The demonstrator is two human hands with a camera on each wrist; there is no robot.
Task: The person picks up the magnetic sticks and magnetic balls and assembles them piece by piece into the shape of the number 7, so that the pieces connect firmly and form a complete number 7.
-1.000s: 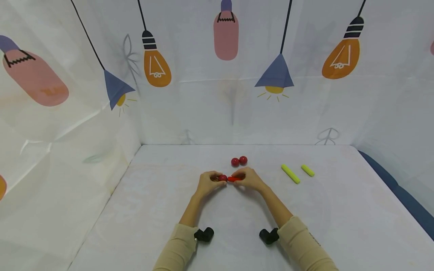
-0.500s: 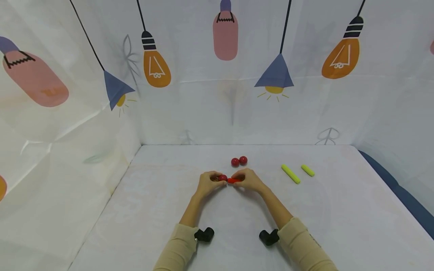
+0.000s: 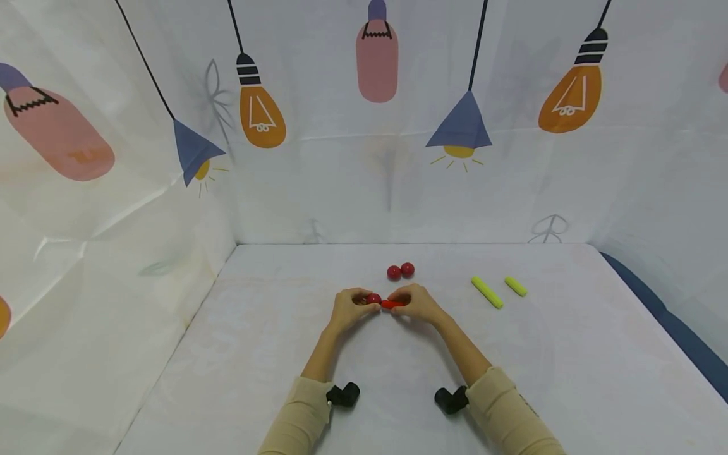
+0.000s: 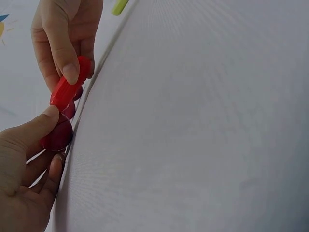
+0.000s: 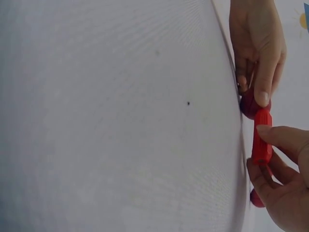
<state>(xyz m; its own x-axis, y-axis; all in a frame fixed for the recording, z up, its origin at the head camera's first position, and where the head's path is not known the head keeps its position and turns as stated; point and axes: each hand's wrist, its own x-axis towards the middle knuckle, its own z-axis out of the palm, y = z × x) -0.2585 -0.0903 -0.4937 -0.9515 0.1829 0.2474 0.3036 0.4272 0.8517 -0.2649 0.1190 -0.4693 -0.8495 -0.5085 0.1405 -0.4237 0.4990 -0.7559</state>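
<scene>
My left hand (image 3: 345, 309) pinches a dark red ball (image 3: 373, 299) between thumb and fingers, low over the white table. Facing it, my right hand (image 3: 422, 304) grips a short bright red rod (image 3: 390, 304). In the left wrist view the rod (image 4: 66, 94) has ridged sides, and its end meets the ball (image 4: 59, 136) near the left thumb. The right wrist view also shows rod (image 5: 262, 140) and ball (image 5: 248, 107) end to end; whether they are joined cannot be told. The fingers hide part of both pieces.
Two more dark red balls (image 3: 400, 271) lie side by side beyond the hands. To the right lie a longer yellow-green rod (image 3: 487, 292) and a shorter yellow-green rod (image 3: 515, 286). A white curtain (image 3: 341, 177) printed with lamps stands behind the table (image 3: 273, 354).
The near end of the red rod in my right hand has dipped slightly against the ball. Both hands otherwise keep their places, and the loose balls and yellow-green rods have not moved.
</scene>
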